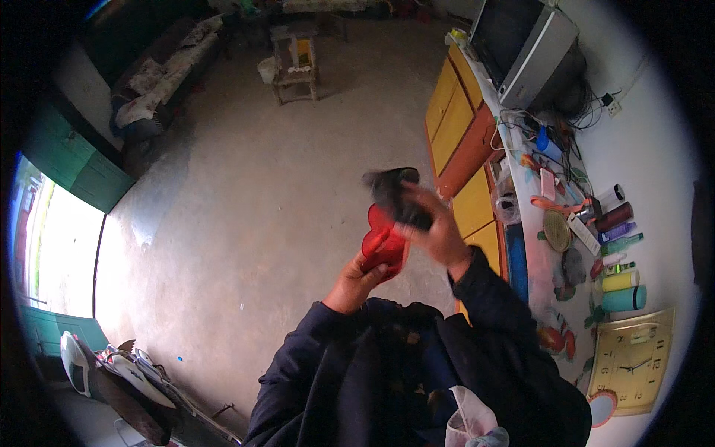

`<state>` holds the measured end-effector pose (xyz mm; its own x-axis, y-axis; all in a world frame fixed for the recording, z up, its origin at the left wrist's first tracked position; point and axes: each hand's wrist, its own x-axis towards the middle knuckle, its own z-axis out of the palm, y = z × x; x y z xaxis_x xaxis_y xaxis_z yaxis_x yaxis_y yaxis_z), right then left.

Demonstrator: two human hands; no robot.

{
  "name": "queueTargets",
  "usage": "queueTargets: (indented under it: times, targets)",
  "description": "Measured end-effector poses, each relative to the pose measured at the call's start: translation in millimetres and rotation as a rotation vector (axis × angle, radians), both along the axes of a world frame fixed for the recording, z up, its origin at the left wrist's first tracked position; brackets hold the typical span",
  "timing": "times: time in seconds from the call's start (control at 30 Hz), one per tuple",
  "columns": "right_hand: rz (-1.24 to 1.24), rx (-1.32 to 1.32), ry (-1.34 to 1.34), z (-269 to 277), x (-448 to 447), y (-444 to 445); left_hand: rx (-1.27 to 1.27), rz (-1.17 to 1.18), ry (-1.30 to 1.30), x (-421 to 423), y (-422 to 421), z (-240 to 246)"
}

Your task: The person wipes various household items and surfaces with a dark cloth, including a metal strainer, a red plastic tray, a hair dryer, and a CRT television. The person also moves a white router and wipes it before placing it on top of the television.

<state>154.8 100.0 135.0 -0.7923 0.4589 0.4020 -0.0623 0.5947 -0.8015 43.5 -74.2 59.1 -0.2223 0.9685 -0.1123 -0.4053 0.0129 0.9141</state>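
My left hand (358, 279) grips a glossy red object (386, 250) with rounded lobes, thumb across its near end. What kind of thing it is cannot be made out. My right hand (438, 226) is closed around a dark, blurred black object (399, 195) just above and beyond the red one. The black object overlaps the upper right part of the red one, so whether they touch is unclear. Both are held up in front of my body over the bare concrete floor.
A yellow and orange cabinet (459, 120) runs along the right, with a television (525, 53), a round brush (557, 230), several bottles and a gold clock (631, 363) on top. A small wooden chair (295, 78) stands ahead. At lower left is a motorbike or scooter (131, 385), near an open green door (72, 162).
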Motion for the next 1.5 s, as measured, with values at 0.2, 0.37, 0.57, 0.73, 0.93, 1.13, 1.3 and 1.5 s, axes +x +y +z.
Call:
queueTargets:
  times: [0.2,0.37,0.57,0.73,0.93,1.13,1.3,1.5]
  targets:
    - [0.136,0.533,-0.123,-8,5,-59,0.415,0.4,0.811,-12,37,-15]
    - [0.05,0.294,0.069,-4,-4,-9,-0.025,-0.035,0.027,-4,4,-1]
    - [-0.103,-0.526,-0.009,-2,2,14,0.07,-0.085,-0.032,-1,-5,6]
    - [0.075,0.419,-0.075,-5,2,-51,0.32,0.007,-0.455,-12,30,-24]
    - [0.164,0.334,0.044,-1,-6,-18,0.152,0.029,0.06,-14,14,-21]
    - [0.271,-1.087,0.069,0,12,40,0.1,-0.092,-0.164,-16,-29,7]
    - [0.136,-1.375,0.15,-23,17,37,0.267,-0.078,-0.38,-23,-35,-2]
    - [0.078,-1.292,0.217,-30,30,43,0.261,-0.135,-0.291,-41,-44,-16]
